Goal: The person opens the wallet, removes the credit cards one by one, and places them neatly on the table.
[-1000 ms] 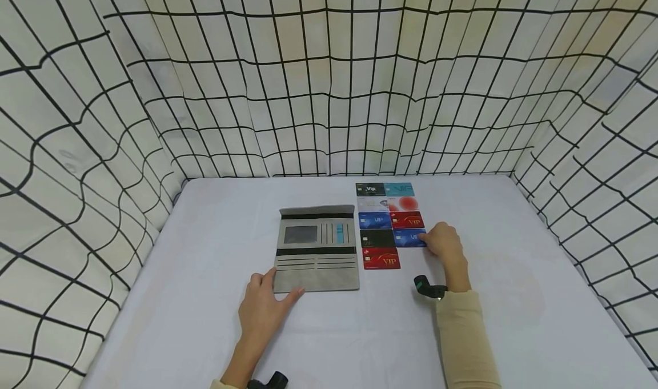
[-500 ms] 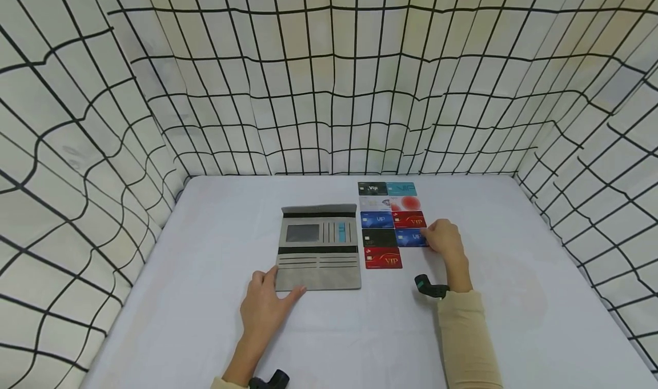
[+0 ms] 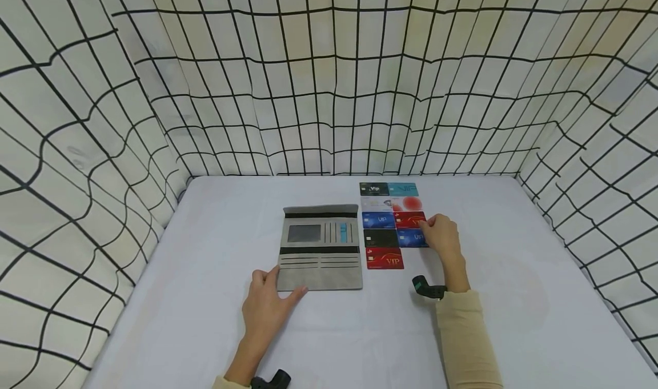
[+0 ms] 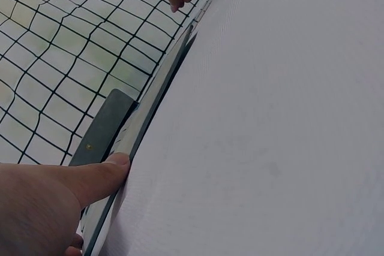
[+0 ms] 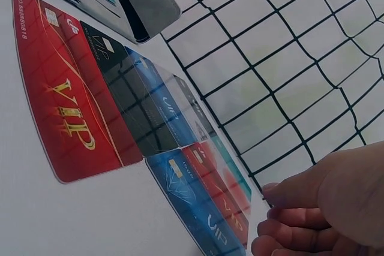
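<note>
An unfolded grey wallet [image 3: 321, 275] with card slots and a dark window lies flat on the white table. At its near left corner rests my left hand [image 3: 264, 309], thumb [image 4: 111, 172] extended against the near edge and index finger along the left side. Cards lie in two columns right of the wallet. My right hand [image 3: 443, 237] is at the right column, fingertips over the right end of a red VIP card [image 3: 408, 219], just above a blue VIP card [image 3: 409, 237]. The right wrist view shows its fingers loosely curled, with no card visible between them.
Nearest in the left column is another red VIP card [image 3: 384, 259], with a black card [image 3: 380, 238] behind it. Beyond lie several more cards, including a teal card [image 3: 403, 189]. A black grid net [image 3: 334, 97] over white walls surrounds the table's back and sides.
My right hand has shifted slightly away from me, from the blue card's right end to the red card behind it. The left hand stays at the wallet; the cards keep their layout.
</note>
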A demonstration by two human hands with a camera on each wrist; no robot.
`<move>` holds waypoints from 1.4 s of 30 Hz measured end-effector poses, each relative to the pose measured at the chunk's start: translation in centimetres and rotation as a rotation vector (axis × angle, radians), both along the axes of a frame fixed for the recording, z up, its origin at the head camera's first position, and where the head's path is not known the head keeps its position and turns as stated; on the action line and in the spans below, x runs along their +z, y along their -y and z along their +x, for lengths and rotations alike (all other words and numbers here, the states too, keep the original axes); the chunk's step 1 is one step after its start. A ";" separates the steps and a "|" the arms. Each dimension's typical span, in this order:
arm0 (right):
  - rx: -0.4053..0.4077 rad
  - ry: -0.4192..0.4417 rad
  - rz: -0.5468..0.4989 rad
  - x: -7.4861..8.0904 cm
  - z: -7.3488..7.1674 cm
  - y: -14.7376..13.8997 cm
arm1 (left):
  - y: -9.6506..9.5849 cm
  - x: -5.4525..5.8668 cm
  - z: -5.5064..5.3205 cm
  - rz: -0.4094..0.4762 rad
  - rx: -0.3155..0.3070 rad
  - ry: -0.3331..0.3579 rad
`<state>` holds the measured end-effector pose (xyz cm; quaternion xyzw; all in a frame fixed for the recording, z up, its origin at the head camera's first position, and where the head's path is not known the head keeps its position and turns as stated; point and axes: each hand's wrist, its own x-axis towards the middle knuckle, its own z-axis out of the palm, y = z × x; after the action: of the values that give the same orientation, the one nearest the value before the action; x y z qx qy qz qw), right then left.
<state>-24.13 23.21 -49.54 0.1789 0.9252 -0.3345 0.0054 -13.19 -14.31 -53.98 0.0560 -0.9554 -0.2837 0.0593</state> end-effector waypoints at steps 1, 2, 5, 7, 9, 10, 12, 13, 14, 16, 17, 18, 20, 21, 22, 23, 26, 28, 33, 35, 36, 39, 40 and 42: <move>-0.004 -0.002 -0.001 0.0 0.0 0.0 | 0.0 0.0 0.0 -0.002 -0.002 0.001; -0.007 -0.002 -0.002 0.0 0.0 0.1 | 0.0 0.0 0.0 -0.004 -0.003 0.001; -0.012 -0.012 -0.005 0.0 0.1 0.1 | -0.1 -0.1 0.0 -0.005 -0.002 -0.009; -0.010 -0.025 -0.009 0.0 0.1 0.1 | -0.2 -0.1 0.0 -0.008 -0.002 -0.017; -0.009 -0.035 -0.014 0.0 0.1 0.2 | -0.2 -0.1 0.0 -0.005 0.001 -0.026; -0.007 -0.043 -0.016 0.0 0.1 0.2 | -0.2 -0.1 0.0 -0.004 0.001 -0.029; -0.007 -0.052 -0.014 0.0 0.1 0.3 | -0.2 -0.1 0.0 -0.004 0.000 -0.028; -0.007 -0.058 -0.013 0.0 0.1 0.4 | -0.2 -0.1 0.0 -0.003 -0.001 -0.026; -0.006 -0.063 -0.013 0.0 0.1 0.6 | -0.2 -0.1 0.0 -0.003 -0.001 -0.025; 0.001 -0.079 -0.013 0.0 0.0 0.8 | -0.2 -0.1 0.0 -0.003 0.000 -0.021; 0.004 -0.084 -0.012 0.0 0.0 1.0 | -0.2 -0.1 0.0 -0.003 0.001 -0.019; 0.008 -0.086 -0.014 0.0 0.0 1.1 | -0.2 -0.1 0.0 -0.002 0.002 -0.018; 0.014 -0.087 -0.019 0.1 -0.1 1.4 | -0.2 -0.1 0.0 -0.003 0.004 -0.016; 0.016 -0.089 -0.019 0.1 -0.1 1.6 | -0.2 0.0 0.1 -0.004 0.003 -0.016; 0.018 -0.091 -0.017 0.1 -0.1 1.7 | -0.2 0.0 0.1 -0.004 0.004 -0.015; 0.020 -0.094 -0.017 0.1 -0.2 1.9 | -0.2 0.0 0.1 -0.005 0.004 -0.015; 0.032 -0.112 -0.010 0.1 -0.2 2.4 | -0.2 0.0 0.1 -0.006 0.004 -0.019; 0.042 -0.126 -0.007 0.0 -0.2 2.7 | -0.2 0.1 0.1 -0.007 0.006 -0.022; 0.067 -0.156 -0.007 -0.1 -0.3 3.6 | -0.1 0.1 0.2 -0.010 0.007 -0.038; 0.076 -0.166 -0.013 -0.1 -0.3 3.9 | -0.1 0.1 0.2 -0.011 0.007 -0.045; 0.081 -0.169 -0.019 -0.1 -0.3 4.1 | -0.1 0.2 0.2 -0.010 0.008 -0.049; 0.095 -0.175 -0.036 -0.1 -0.3 4.6 | -0.1 0.2 0.3 -0.009 0.011 -0.049; 0.101 -0.178 -0.038 -0.1 -0.3 4.8 | -0.1 0.2 0.3 -0.007 0.010 -0.050; 0.111 -0.180 -0.039 -0.1 -0.3 5.1 | -0.1 0.2 0.3 -0.004 0.009 -0.045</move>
<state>-24.45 18.10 -49.64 0.0963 0.9238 -0.3664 -0.0557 -12.92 -14.20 -53.73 0.0538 -0.9541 -0.2828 0.0820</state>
